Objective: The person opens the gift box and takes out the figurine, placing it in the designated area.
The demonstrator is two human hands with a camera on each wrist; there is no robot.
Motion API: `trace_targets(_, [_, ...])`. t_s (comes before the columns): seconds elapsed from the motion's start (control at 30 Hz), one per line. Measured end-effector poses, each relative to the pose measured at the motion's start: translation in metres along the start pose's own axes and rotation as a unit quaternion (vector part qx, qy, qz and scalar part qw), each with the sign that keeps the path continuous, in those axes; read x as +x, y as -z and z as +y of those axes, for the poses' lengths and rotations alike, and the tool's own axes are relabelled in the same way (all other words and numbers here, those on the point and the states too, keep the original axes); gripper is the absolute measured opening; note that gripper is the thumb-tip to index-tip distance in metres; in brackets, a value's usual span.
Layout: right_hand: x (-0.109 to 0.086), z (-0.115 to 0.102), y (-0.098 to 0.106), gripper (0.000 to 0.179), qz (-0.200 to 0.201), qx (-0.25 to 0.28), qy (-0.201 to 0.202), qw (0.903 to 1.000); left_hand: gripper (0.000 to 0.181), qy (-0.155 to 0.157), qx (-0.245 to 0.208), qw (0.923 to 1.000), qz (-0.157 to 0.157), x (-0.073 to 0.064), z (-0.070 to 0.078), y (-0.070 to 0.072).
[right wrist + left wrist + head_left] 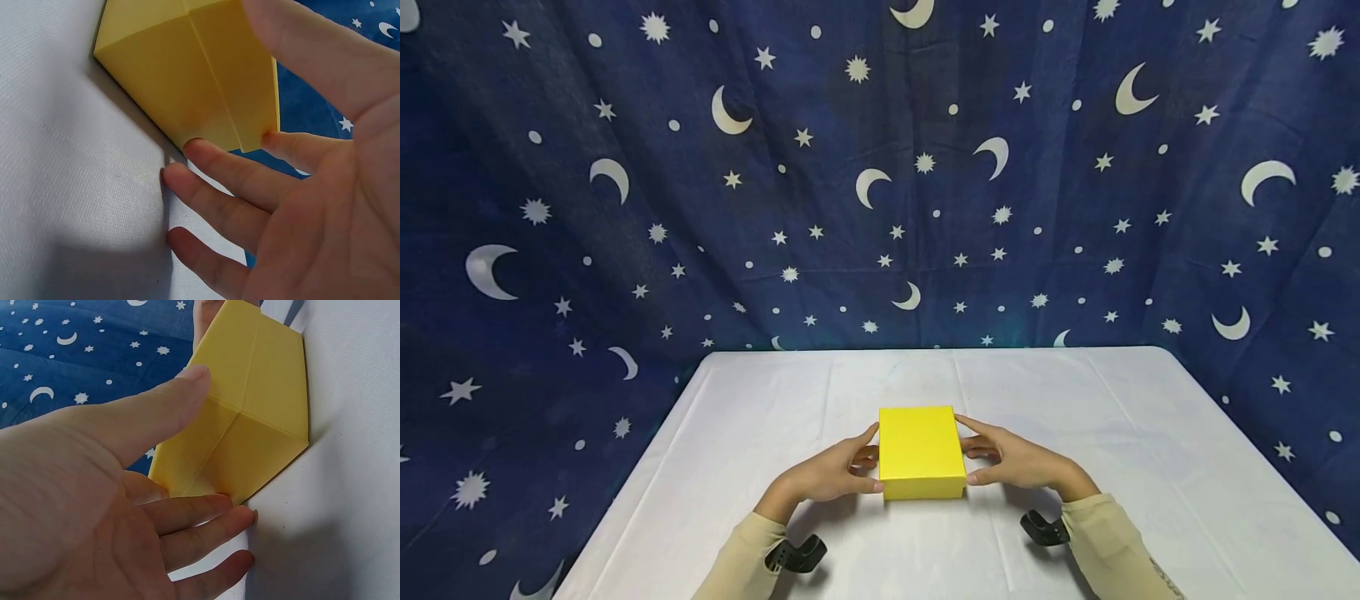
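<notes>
Beige sleeves [741, 554] come in from the near edge of the table [1150, 467], cut off by the bottom of the head view, with a dark wrist mount under each arm only partly visible. The left hand [827, 475] and the right hand [1022, 462] flank a yellow box [921, 452], one on each long side. In the left wrist view the hand [94, 506] fills the lower left and hides the box's [240, 412] near corner; its fingers lie fairly straight and spread, fingertips at the box's side wall, thumb along the upper edge. In the right wrist view the hand [312, 187] is likewise spread, fingertips meeting the box's [187, 75] lower side edge, thumb over the top; the box's far end runs out of frame. Neither hand curls round the box. The box rests flat on the white cloth, near the table's front edge, about midway between its left and right edges. Beyond the far edge hangs a dark blue curtain [880, 167] printed with moons and stars.
</notes>
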State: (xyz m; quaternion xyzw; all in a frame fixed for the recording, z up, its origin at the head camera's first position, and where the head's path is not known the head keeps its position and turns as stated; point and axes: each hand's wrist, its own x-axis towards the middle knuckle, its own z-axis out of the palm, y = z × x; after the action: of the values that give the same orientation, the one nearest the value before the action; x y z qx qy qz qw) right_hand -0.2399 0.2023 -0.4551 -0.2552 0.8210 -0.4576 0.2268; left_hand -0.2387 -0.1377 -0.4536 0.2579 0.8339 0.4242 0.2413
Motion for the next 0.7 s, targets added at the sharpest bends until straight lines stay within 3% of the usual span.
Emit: trace_targets(0.7, [-0.0002, -0.0031, 0.0008, 0.101, 0.002, 0.016, 0.009, 0.9998, 0.097, -0.017, 0.016, 0.9996, 0.012, 0.0002, 0.0008, 0.0018])
